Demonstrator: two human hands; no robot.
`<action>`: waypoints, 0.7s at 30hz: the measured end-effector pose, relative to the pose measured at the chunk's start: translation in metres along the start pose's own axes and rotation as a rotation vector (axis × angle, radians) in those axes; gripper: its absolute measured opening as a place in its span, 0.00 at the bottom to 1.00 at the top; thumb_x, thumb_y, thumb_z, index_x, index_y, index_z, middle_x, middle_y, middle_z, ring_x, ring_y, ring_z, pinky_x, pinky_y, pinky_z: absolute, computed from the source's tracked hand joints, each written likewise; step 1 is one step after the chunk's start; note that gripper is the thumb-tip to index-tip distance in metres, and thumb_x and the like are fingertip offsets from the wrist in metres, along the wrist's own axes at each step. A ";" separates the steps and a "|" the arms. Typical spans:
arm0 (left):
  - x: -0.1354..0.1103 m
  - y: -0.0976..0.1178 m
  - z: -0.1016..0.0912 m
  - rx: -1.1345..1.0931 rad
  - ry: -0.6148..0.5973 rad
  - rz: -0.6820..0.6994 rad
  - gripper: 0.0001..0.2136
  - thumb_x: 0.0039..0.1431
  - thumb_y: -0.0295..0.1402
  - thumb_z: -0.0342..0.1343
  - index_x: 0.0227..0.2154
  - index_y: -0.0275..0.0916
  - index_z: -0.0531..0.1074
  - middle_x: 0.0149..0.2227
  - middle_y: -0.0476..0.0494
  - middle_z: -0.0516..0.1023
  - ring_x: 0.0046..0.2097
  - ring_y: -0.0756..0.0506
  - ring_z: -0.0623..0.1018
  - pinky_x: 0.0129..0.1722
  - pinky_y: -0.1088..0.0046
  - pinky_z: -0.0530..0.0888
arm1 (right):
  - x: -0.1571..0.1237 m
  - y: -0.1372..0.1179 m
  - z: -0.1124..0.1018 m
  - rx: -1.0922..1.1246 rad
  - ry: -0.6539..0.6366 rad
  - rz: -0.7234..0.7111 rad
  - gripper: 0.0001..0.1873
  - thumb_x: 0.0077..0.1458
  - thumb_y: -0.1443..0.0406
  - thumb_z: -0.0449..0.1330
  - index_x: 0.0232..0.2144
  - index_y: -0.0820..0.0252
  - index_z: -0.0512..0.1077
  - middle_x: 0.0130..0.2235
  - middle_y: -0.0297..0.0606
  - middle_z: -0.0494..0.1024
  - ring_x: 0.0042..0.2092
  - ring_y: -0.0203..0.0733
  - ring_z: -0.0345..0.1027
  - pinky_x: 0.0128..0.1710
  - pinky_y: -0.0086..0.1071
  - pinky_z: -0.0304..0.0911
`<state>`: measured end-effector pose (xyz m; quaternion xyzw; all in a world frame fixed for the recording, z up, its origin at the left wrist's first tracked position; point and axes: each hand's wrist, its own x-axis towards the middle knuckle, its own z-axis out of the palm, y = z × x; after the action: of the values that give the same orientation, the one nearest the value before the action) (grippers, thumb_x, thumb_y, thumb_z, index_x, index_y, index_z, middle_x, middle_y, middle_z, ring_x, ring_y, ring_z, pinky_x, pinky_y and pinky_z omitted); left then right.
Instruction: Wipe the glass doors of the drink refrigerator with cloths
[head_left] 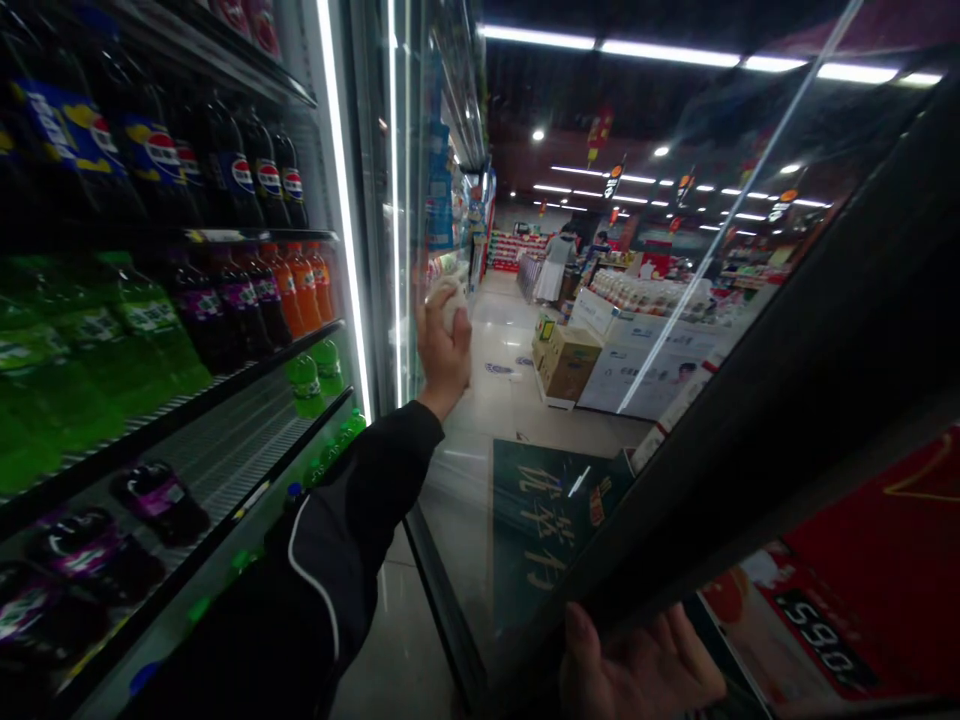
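Observation:
My left hand point(444, 345) is raised against the inner side of a cooler's glass door point(465, 540), fingers closed over a crumpled white cloth point(448, 285). The cloth is partly hidden by the fingers and looks pressed to the pane. At the lower right, my right hand point(637, 665) grips the dark door frame point(675, 500), its thumb on the near side. The door stands swung out, and the store shows through its glass.
On the left, cooler shelves point(247, 430) hold dark cola bottles point(225, 150), green soda bottles point(97, 330), orange bottles point(300, 285) and purple-labelled bottles point(157, 495). Beyond the glass are a cardboard box point(568, 362), a bottle display point(637, 365) and people point(559, 265). A red price sign point(817, 640) is at right.

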<state>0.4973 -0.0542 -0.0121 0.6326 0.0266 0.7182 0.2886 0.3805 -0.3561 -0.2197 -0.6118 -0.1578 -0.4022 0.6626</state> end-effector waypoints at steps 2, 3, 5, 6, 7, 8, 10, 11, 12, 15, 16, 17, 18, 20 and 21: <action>0.009 -0.019 -0.003 0.046 -0.036 -0.057 0.26 0.79 0.57 0.44 0.62 0.43 0.71 0.63 0.34 0.77 0.68 0.38 0.77 0.74 0.52 0.71 | 0.000 -0.002 0.003 0.055 0.031 -0.010 0.48 0.50 0.54 0.80 0.66 0.57 0.64 0.58 0.49 0.77 0.57 0.52 0.78 0.51 0.47 0.81; 0.012 -0.026 -0.006 0.071 -0.073 -0.082 0.26 0.79 0.57 0.44 0.62 0.42 0.70 0.63 0.34 0.77 0.68 0.38 0.77 0.75 0.52 0.71 | 0.001 -0.003 0.005 0.076 0.059 -0.026 0.48 0.50 0.56 0.80 0.66 0.57 0.64 0.57 0.49 0.77 0.55 0.51 0.79 0.47 0.44 0.81; 0.016 -0.036 -0.013 0.092 -0.140 -0.157 0.25 0.79 0.55 0.47 0.62 0.42 0.71 0.63 0.32 0.77 0.68 0.37 0.77 0.75 0.51 0.70 | 0.000 -0.007 0.010 0.078 0.074 -0.025 0.49 0.51 0.56 0.80 0.67 0.58 0.62 0.58 0.51 0.77 0.54 0.50 0.79 0.43 0.41 0.81; 0.018 -0.038 -0.016 0.084 -0.149 -0.215 0.23 0.79 0.54 0.49 0.62 0.42 0.71 0.63 0.32 0.77 0.68 0.36 0.77 0.74 0.50 0.70 | -0.001 -0.009 0.012 0.075 0.071 -0.018 0.49 0.51 0.55 0.80 0.67 0.59 0.63 0.57 0.52 0.77 0.54 0.51 0.79 0.42 0.41 0.81; 0.018 -0.040 -0.019 0.070 -0.141 -0.276 0.22 0.79 0.52 0.50 0.61 0.41 0.72 0.63 0.31 0.78 0.67 0.35 0.78 0.74 0.49 0.71 | -0.002 -0.010 0.014 0.076 0.068 -0.009 0.48 0.51 0.55 0.80 0.66 0.59 0.64 0.57 0.53 0.76 0.54 0.51 0.80 0.42 0.43 0.82; 0.019 -0.039 -0.020 0.055 -0.123 -0.332 0.22 0.79 0.51 0.50 0.60 0.41 0.72 0.62 0.30 0.79 0.67 0.35 0.78 0.73 0.47 0.71 | -0.003 -0.011 0.015 0.083 0.065 -0.003 0.47 0.51 0.55 0.80 0.66 0.59 0.65 0.58 0.54 0.76 0.54 0.52 0.80 0.43 0.44 0.82; 0.019 -0.032 -0.021 0.034 -0.083 -0.395 0.21 0.80 0.51 0.48 0.58 0.41 0.73 0.61 0.30 0.80 0.66 0.35 0.79 0.72 0.47 0.73 | -0.005 -0.014 0.018 0.105 0.071 -0.010 0.45 0.51 0.56 0.80 0.64 0.59 0.66 0.59 0.54 0.76 0.55 0.52 0.79 0.45 0.46 0.83; 0.020 -0.024 -0.020 0.019 -0.074 -0.395 0.21 0.81 0.50 0.45 0.58 0.41 0.73 0.61 0.31 0.80 0.66 0.36 0.79 0.72 0.48 0.73 | -0.006 -0.014 0.019 0.115 0.078 -0.020 0.44 0.52 0.56 0.80 0.64 0.59 0.66 0.60 0.54 0.75 0.57 0.52 0.79 0.47 0.46 0.83; 0.021 -0.012 -0.020 -0.012 -0.070 -0.373 0.22 0.82 0.50 0.41 0.57 0.41 0.73 0.61 0.33 0.81 0.66 0.37 0.79 0.72 0.49 0.74 | -0.007 -0.015 0.019 0.124 0.087 -0.029 0.44 0.52 0.57 0.80 0.65 0.59 0.66 0.61 0.54 0.75 0.58 0.52 0.78 0.49 0.46 0.83; 0.020 0.045 -0.022 -0.185 -0.079 -0.201 0.24 0.83 0.51 0.36 0.57 0.44 0.74 0.62 0.38 0.81 0.66 0.40 0.80 0.72 0.53 0.75 | -0.010 -0.014 0.018 0.135 0.091 -0.004 0.47 0.51 0.57 0.80 0.66 0.59 0.65 0.63 0.55 0.74 0.60 0.53 0.78 0.50 0.47 0.83; 0.018 0.071 -0.024 -0.239 -0.100 -0.107 0.24 0.83 0.52 0.37 0.57 0.46 0.74 0.62 0.40 0.81 0.66 0.40 0.80 0.71 0.53 0.75 | -0.010 -0.013 0.017 0.132 0.089 0.015 0.48 0.51 0.56 0.81 0.67 0.59 0.65 0.63 0.56 0.75 0.60 0.53 0.78 0.50 0.48 0.83; 0.015 0.097 -0.028 -0.265 -0.138 -0.011 0.22 0.82 0.52 0.39 0.59 0.48 0.73 0.63 0.41 0.81 0.65 0.40 0.80 0.70 0.53 0.77 | -0.011 -0.012 0.016 0.128 0.085 0.031 0.49 0.51 0.56 0.81 0.67 0.59 0.64 0.63 0.56 0.75 0.59 0.53 0.79 0.49 0.47 0.83; 0.010 0.122 -0.031 -0.281 -0.168 0.090 0.20 0.83 0.50 0.40 0.60 0.51 0.73 0.62 0.42 0.80 0.64 0.40 0.81 0.68 0.53 0.78 | -0.011 -0.012 0.016 0.121 0.082 0.043 0.49 0.51 0.55 0.81 0.68 0.60 0.64 0.62 0.56 0.75 0.59 0.53 0.79 0.49 0.47 0.83; -0.002 0.164 -0.038 -0.314 -0.274 0.362 0.18 0.82 0.46 0.42 0.63 0.53 0.71 0.60 0.41 0.81 0.59 0.39 0.82 0.61 0.52 0.82 | -0.010 -0.011 0.015 0.100 0.079 0.027 0.50 0.51 0.55 0.80 0.69 0.60 0.63 0.63 0.56 0.75 0.59 0.52 0.79 0.48 0.45 0.83; -0.007 0.177 -0.040 -0.327 -0.321 0.453 0.18 0.82 0.44 0.43 0.65 0.54 0.70 0.60 0.40 0.80 0.59 0.38 0.82 0.59 0.53 0.82 | -0.010 -0.012 0.015 0.093 0.071 0.007 0.50 0.52 0.55 0.80 0.69 0.60 0.62 0.63 0.56 0.74 0.59 0.52 0.79 0.48 0.44 0.83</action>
<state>0.3928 -0.1914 0.0445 0.6730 -0.2766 0.6498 0.2197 0.3703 -0.3381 -0.2155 -0.5662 -0.1506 -0.4136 0.6969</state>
